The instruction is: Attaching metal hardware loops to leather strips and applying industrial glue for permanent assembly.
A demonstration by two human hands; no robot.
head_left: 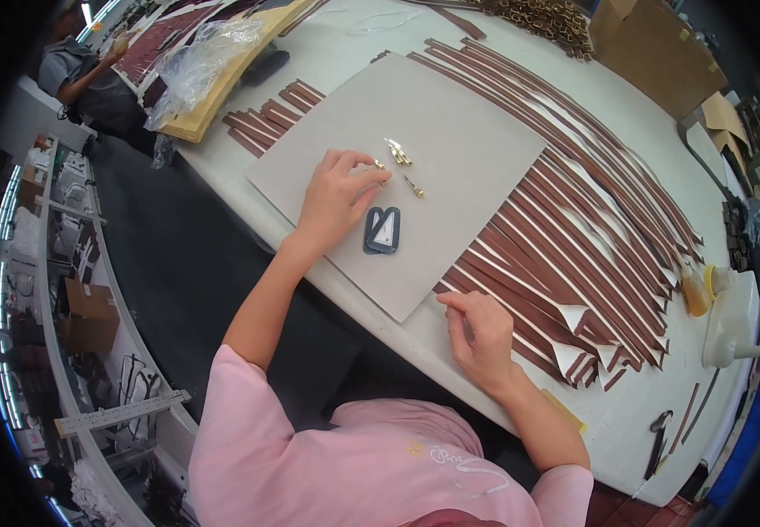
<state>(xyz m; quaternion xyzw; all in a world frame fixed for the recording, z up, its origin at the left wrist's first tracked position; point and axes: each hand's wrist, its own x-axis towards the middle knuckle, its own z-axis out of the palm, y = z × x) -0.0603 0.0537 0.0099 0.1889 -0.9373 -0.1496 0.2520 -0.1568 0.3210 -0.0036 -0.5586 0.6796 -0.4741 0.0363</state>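
Note:
My left hand [338, 198] reaches over a flat grey board [459, 114], thumb and fingers closed around a small gold-coloured metal fitting [381, 165]. Just beyond its fingertips lies a small cluster of similar fittings [399, 156]. A single gold fitting [414, 186] rests nearer me, on its own. Two dark rounded tags [390, 232] with pale triangular marks overlap on the board beside my left wrist. By the board's near right edge is my right hand [482, 338], its fingers loosely bent, thumb apart from forefinger, with nothing visible in it.
Long brown leather strips [564, 233] fan across the table, partly under the board. Scissors [659, 430], a white plastic bottle [731, 325] and a cardboard box [656, 53] stand or lie to the right. Yellow foam sheets [213, 101] lie far left, near another person [90, 79].

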